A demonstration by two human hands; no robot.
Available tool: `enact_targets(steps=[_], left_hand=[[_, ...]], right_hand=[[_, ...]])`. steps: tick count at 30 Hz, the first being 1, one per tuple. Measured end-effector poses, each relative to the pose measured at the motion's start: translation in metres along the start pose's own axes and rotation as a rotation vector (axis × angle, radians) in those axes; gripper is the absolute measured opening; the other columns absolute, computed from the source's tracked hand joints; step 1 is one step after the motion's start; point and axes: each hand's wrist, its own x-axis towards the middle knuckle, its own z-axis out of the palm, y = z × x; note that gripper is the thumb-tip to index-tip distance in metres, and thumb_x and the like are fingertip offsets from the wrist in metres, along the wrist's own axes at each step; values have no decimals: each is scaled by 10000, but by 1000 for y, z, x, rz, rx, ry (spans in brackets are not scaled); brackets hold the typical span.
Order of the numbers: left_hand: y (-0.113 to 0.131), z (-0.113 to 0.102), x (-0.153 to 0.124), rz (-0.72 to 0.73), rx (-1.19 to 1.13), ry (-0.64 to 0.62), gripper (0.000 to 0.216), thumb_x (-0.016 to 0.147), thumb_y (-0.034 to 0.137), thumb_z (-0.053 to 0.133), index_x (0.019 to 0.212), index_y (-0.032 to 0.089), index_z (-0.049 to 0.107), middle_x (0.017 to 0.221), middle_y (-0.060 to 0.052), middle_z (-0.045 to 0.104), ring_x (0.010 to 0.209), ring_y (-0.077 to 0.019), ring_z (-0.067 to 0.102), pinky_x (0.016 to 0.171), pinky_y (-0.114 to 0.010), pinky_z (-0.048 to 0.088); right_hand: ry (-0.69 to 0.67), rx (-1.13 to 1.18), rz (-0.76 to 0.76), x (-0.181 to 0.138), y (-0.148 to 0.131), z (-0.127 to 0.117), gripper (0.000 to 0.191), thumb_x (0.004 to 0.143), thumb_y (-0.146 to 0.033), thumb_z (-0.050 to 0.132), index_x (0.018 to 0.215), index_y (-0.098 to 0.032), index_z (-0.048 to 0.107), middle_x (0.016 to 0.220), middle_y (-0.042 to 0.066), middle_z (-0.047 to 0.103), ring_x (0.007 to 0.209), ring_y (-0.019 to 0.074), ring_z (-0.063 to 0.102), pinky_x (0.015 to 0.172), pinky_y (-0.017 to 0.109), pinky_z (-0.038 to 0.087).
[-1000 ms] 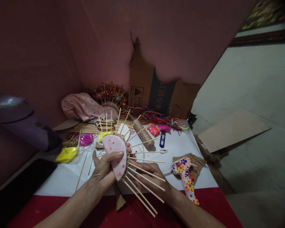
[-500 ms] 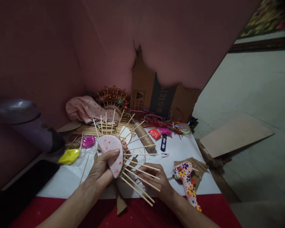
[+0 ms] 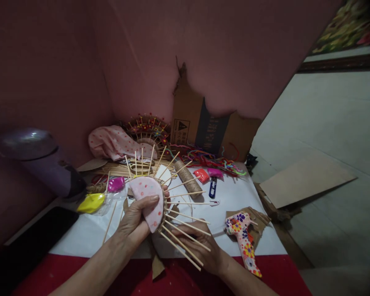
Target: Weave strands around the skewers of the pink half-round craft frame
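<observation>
My left hand (image 3: 134, 220) grips a half-round piece covered in pale pink, red-dotted fabric (image 3: 146, 193), thumb on its face and fingers behind. Thin wooden sticks (image 3: 188, 203) fan out from its curved edge, where a band of twine (image 3: 164, 211) runs along their bases. Below and right, my right hand (image 3: 200, 251) is closed behind the lower sticks, its fingertips near the twine band. What those fingers pinch is hidden by the sticks. A roll of jute twine (image 3: 188, 179) lies just beyond the fan.
At the right lies a flower-patterned glue gun (image 3: 242, 240) on cardboard. A blue cutter (image 3: 213, 188), clay packets (image 3: 201, 175) and pipe cleaners (image 3: 200, 158) sit farther back. Torn cardboard (image 3: 185, 115) leans on the wall. A lilac bottle (image 3: 40, 164) and black phone (image 3: 46, 230) are left.
The fan piece and my left hand have shifted slightly right and down in view. My right hand has moved a little left, closer to the twine band. The camera view has shifted slightly.
</observation>
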Motion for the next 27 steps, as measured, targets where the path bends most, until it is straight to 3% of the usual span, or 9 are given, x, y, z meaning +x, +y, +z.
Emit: enact_targets(steps=[5,9,13,16,19,22,27], left_hand=[[0,2,1,31,-24,93,319,688,-51,482,960,76,588,712,-105,706,644,-200,668,699,-401,558],[-1,4,1,23,-51,94,219,746,11,510,937,77,594,759,-113,705,677,-202,669,739,-434,547],[-1,5,-1,18,-44,82,191,768,27,510,926,84,600,755,-107,704,672,-201,669,739,-440,547],[0,5,-2,9,-44,79,210,771,21,504,953,81,591,741,-106,700,650,-195,666,727,-428,553],[2,5,-3,-2,-39,81,255,751,-22,489,968,73,583,739,-116,699,650,-202,670,699,-407,562],[2,2,-2,11,-41,93,328,724,-65,474,994,90,578,730,-105,699,659,-205,677,676,-388,569],[5,1,2,67,-52,130,347,714,-83,475,994,93,581,726,-99,705,632,-190,678,625,-339,576]], right_hand=[[35,-239,-234,3,-1,-1,224,861,-221,494,980,-191,681,955,84,705,852,182,662,774,272,512],[125,-199,-158,5,1,3,246,816,-176,541,1024,-226,662,876,43,720,749,152,674,709,234,518],[147,-251,-190,2,5,1,243,828,-195,535,1034,-234,656,917,49,715,840,175,669,770,260,511],[90,-281,-216,2,4,-3,218,862,-250,499,993,-227,671,937,61,706,876,196,656,798,297,508],[23,-185,-153,5,-3,-6,240,887,-264,461,994,-197,665,890,68,695,785,170,657,711,250,527],[47,-47,-45,8,-8,-6,215,860,-266,509,965,-168,668,772,53,668,645,144,624,613,220,511],[210,38,58,10,-7,-5,161,811,-250,568,726,-142,652,635,20,574,574,119,510,539,223,409]])
